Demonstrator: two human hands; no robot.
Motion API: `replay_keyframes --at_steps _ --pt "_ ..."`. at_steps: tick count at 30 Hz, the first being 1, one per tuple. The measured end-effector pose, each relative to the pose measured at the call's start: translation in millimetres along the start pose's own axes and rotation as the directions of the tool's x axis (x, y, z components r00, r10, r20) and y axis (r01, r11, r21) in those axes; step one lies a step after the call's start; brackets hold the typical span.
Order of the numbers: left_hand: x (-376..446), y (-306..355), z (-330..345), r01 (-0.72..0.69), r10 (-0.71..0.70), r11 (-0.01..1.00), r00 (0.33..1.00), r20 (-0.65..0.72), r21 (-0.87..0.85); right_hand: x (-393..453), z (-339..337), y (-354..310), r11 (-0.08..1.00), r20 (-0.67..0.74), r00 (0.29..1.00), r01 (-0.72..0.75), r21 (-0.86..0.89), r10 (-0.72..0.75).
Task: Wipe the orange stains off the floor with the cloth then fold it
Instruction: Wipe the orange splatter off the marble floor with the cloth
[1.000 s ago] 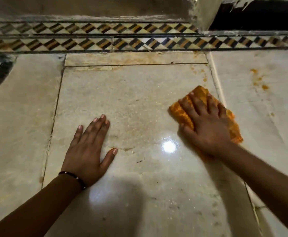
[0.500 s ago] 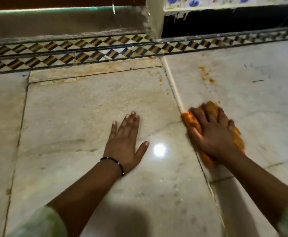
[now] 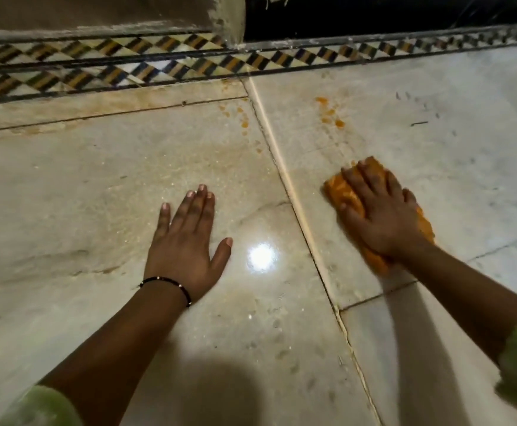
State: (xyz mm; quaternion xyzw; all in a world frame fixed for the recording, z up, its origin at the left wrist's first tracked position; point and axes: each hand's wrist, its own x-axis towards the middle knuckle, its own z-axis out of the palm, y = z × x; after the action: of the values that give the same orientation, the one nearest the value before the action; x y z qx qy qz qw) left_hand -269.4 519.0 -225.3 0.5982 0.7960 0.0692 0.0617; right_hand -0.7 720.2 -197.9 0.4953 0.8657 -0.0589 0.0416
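An orange cloth (image 3: 340, 189), bunched up, lies on the pale marble floor (image 3: 97, 186) right of a long tile seam. My right hand (image 3: 377, 213) presses flat on top of it and covers most of it. Orange stains (image 3: 330, 113) dot the floor beyond the cloth, clear of it. A smaller group of orange stains (image 3: 240, 116) sits left of the seam. My left hand (image 3: 186, 241) rests flat on the floor with its fingers spread, holding nothing, a black bracelet on its wrist.
A patterned tile border (image 3: 159, 66) runs along the far edge of the floor below a grey wall step (image 3: 97, 16). A dark recess (image 3: 389, 13) opens at the back right. A bright light reflection (image 3: 261, 256) shines between my hands.
My right hand has slid the cloth rightward across the tile seam onto the right slab. The view has shifted right and then closer. My left hand stays flat on the floor.
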Motion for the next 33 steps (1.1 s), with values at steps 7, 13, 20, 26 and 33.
replay_keyframes --at_steps 7,13,20,26,33 --pt "1 1 -1 0.005 -0.006 1.000 0.999 0.032 0.016 58 -2 -94 0.987 0.031 0.986 0.161 0.003 -0.161" --pt "0 0 -1 -0.001 0.001 1.000 1.000 0.020 0.001 -38 10 -50 0.926 0.007 0.926 0.377 -0.007 -0.377" --pt "0 0 1 0.000 0.000 1.000 1.000 0.006 -0.002 51 -5 -14 0.975 -0.020 0.977 -0.209 0.082 0.211" --pt "0 1 1 0.007 -0.007 1.000 1.000 0.017 0.014 81 -3 -107 0.994 0.025 0.994 0.110 0.014 -0.110" --pt "-1 -1 0 -0.012 0.012 1.000 1.000 -0.002 0.002 -29 4 -28 0.948 0.025 0.948 0.317 -0.019 -0.316"
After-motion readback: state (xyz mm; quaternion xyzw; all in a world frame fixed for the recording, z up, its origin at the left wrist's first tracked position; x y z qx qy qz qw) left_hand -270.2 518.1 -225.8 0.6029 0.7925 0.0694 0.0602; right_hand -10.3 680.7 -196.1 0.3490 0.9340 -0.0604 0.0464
